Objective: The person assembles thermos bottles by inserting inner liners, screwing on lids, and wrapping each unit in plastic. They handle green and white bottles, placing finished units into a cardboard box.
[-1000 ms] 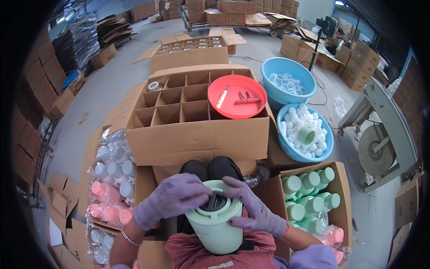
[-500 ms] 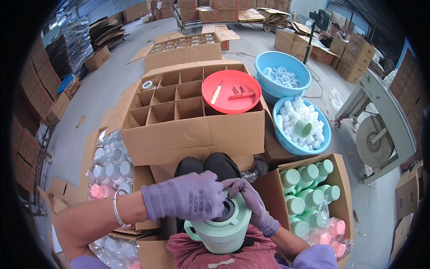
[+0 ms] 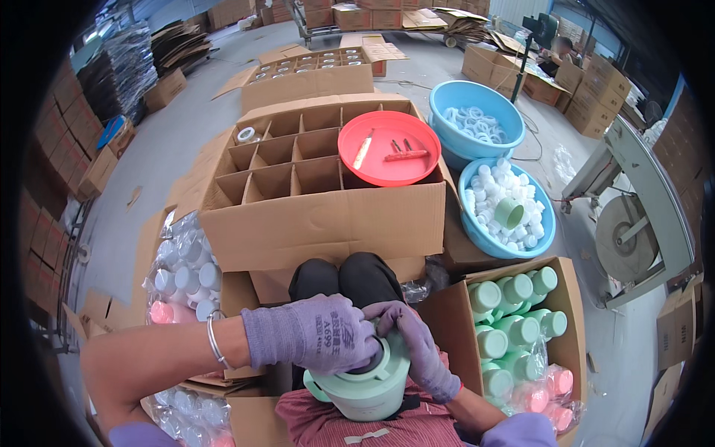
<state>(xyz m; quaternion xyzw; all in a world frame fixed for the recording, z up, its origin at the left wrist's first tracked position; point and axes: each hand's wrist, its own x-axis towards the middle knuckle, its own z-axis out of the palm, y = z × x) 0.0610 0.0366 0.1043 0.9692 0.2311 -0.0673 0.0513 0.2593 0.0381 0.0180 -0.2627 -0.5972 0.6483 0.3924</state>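
You hold a pale green bottle point(image 3: 365, 384) in your lap, close to your tummy. Your left hand point(image 3: 309, 333) in its purple knit glove lies curled over the dark top of the bottle and presses down on it. Your right hand point(image 3: 417, 343) wraps round the rim from the other side, fingers closed on it. So both hands grip this one bottle, and its top part looks only half done.

The big divided cardboard box point(image 3: 298, 186) in front of your knees has many square holes, and nearly all of them show no bottle, so I think most of the work is left. One small white-topped thing point(image 3: 246, 135) sits in a far corner hole. The box on your right point(image 3: 514, 335) is packed with green bottles lying close together, smooth and round, with some pink ones in crinkly clear plastic.

A red round bowl point(image 3: 389, 147) rests on the divided box with a few thin tools in it. Just beside it, a blue tub point(image 3: 506, 208) is heaped with little white caps, and another blue tub point(image 3: 477, 119) holds white rings. On your left, clear bags point(image 3: 179, 268) hold shiny white and pink bottles.
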